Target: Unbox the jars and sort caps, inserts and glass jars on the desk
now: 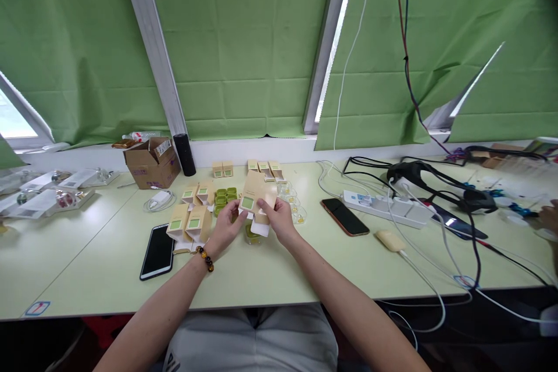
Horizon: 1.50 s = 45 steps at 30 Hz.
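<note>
A small tan cardboard box [251, 186] with a green label and unfolded white-lined flaps is held up between both hands. My left hand [226, 225] grips its left side near the label. On its right side my right hand [281, 218] pinches the card, thumb in front. Just beneath the box, a small clear container with green contents [251, 236] rests on the table, partly covered by the flaps. To the left of my left hand stand several tan boxes with open flaps [194, 224]. Several green square containers [221, 197] sit behind that hand, and clear cup-like pieces [297, 212] lie beyond my right hand.
More small tan boxes [265, 170] stand at the back. A white-edged phone [157, 251] lies left, another phone [344, 216] right, near a power strip [383, 209] with tangled cables. A brown carton [152, 165] and black cylinder [185, 155] stand by the wall. Someone's hand shows far right.
</note>
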Available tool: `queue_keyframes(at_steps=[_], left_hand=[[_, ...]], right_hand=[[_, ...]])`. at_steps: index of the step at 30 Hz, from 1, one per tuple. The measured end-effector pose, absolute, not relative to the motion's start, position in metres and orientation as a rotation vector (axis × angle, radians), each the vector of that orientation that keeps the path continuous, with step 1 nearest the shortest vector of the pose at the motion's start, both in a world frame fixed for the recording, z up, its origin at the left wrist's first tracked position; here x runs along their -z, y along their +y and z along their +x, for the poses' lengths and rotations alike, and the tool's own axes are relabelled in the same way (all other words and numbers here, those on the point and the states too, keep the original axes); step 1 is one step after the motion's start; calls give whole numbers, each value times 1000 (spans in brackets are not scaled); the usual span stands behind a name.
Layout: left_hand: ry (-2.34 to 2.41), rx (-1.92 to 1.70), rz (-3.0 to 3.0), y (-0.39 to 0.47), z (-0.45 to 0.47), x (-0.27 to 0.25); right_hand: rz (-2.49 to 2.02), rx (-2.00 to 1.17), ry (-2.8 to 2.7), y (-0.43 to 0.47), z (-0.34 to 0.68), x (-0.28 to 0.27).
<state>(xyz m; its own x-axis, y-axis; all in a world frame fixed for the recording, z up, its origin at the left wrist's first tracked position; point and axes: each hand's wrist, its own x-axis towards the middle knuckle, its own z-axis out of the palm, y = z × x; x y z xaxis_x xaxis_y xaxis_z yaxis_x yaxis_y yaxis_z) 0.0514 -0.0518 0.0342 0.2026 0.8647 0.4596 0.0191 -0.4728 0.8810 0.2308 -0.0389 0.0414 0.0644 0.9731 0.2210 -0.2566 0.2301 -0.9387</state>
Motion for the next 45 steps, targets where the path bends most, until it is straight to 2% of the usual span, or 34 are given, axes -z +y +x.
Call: queue_keyframes(at_steps=[9,21,27,30,33,36,39,45], left_hand=[[843,-1364,1542,-54,52,-41],[922,-1387,1659,-48,51,-33],[899,-1460,1427,-44,51,-35],[936,-1580,1419,-42,49,-36],[1125,-1944,1645,-42,40,-38],[1182,-2358,2159,-42,25,-45],[1139,-2407,2609,-43,13,-52],[1166,-2315,2871,-45,15,-51]], right_hand=[[-874,-1140,-1053,-40,234,-41],[-832,-1193,-1156,-42,229,-42],[-665,-1365,-1153,-45,230,-46],[-642,-1313,-1128,-45,233,-49],[-673,-1221,-1097,-43,236,-47],[-702,-1170,-1087,-39,237,-41],[-721,-1134,-1107,-35,235,-35],[-690,-1123,-1187,-33,229,-32]])
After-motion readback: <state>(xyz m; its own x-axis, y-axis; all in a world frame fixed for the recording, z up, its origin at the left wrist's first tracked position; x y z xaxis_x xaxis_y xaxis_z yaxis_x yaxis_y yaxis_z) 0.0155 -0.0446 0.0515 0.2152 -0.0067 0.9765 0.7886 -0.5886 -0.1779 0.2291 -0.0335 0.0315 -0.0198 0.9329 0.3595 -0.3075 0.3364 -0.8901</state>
